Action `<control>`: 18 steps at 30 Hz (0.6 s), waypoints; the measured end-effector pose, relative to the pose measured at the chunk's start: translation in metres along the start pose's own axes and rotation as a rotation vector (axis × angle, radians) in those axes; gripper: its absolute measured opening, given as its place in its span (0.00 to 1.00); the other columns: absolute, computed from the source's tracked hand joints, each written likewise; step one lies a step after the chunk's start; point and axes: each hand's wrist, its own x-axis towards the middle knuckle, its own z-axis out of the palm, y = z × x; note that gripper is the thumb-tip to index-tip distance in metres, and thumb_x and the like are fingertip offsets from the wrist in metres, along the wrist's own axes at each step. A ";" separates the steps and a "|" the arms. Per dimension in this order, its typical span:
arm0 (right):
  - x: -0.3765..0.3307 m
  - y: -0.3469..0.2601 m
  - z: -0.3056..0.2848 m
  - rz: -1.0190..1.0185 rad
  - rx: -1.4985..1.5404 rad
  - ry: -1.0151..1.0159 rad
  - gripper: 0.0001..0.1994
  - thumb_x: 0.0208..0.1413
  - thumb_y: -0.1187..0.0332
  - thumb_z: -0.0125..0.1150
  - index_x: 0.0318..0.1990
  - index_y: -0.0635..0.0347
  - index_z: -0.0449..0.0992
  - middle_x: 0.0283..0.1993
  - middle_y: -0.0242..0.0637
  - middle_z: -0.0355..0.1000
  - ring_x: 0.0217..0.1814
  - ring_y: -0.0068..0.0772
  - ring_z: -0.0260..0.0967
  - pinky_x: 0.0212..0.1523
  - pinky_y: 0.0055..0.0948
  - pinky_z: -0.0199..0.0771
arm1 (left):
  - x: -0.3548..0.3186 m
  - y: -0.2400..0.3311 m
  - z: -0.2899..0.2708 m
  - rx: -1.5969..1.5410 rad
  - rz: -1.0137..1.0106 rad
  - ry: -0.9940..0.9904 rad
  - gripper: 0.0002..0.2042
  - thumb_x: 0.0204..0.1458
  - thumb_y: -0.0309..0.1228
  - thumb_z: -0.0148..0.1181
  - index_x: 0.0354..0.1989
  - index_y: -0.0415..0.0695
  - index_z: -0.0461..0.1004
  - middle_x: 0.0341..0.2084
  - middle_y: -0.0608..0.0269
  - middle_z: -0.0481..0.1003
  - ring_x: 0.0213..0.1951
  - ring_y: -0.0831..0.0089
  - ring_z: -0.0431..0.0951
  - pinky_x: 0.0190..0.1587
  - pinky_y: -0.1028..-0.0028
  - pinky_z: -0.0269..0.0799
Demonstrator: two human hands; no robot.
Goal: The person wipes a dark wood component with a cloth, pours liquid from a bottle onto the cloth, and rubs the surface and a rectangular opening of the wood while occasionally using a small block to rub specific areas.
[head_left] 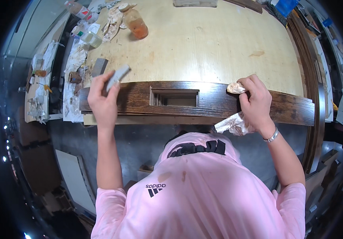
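A dark brown stained wooden board (215, 97) with a rectangular cut-out (175, 98) lies along the near edge of the table. Over its left end, my left hand (103, 97) pinches a grey sanding block (118, 76) between thumb and fingers, tilted and slightly blurred. My right hand (255, 99), a bracelet at its wrist, is closed round a crumpled, brown-stained white rag (236, 124) at the right part of the board. One end of the rag pokes out above my fingers, the rest hangs over the board's near edge. A second grey block (99, 67) lies just beyond my left hand.
On the pale wooden table (203, 47) stands a jar (135, 22) with orange-brown liquid. Plastic bottles (86, 36), crumpled rags and a small brown-stained container (74, 77) crowd the left side. Long dark wooden strips (317, 79) lie along the right edge. Boards lean below at left.
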 end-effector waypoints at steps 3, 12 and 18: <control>0.020 -0.003 0.004 0.146 0.300 -0.022 0.11 0.46 0.79 0.52 0.37 0.61 0.77 0.35 0.40 0.70 0.35 0.44 0.72 0.35 0.37 0.71 | 0.021 -0.042 0.015 -0.295 -0.190 0.182 0.14 0.53 0.18 0.62 0.49 0.32 0.77 0.42 0.61 0.77 0.45 0.73 0.76 0.51 0.74 0.70; 0.086 -0.142 0.124 -0.417 0.305 -0.076 0.07 0.46 0.76 0.60 0.34 0.59 0.80 0.34 0.39 0.70 0.41 0.44 0.70 0.41 0.38 0.73 | 0.021 -0.085 0.034 -0.697 -0.279 0.308 0.13 0.55 0.17 0.61 0.50 0.31 0.76 0.40 0.61 0.78 0.42 0.77 0.76 0.48 0.78 0.71; 0.066 -0.112 0.121 -0.390 0.169 -0.172 0.02 0.45 0.73 0.65 0.28 0.58 0.81 0.31 0.37 0.68 0.39 0.41 0.68 0.38 0.37 0.72 | 0.016 -0.078 0.025 -0.652 -0.287 0.304 0.13 0.55 0.19 0.62 0.49 0.30 0.76 0.40 0.62 0.78 0.40 0.79 0.75 0.45 0.79 0.71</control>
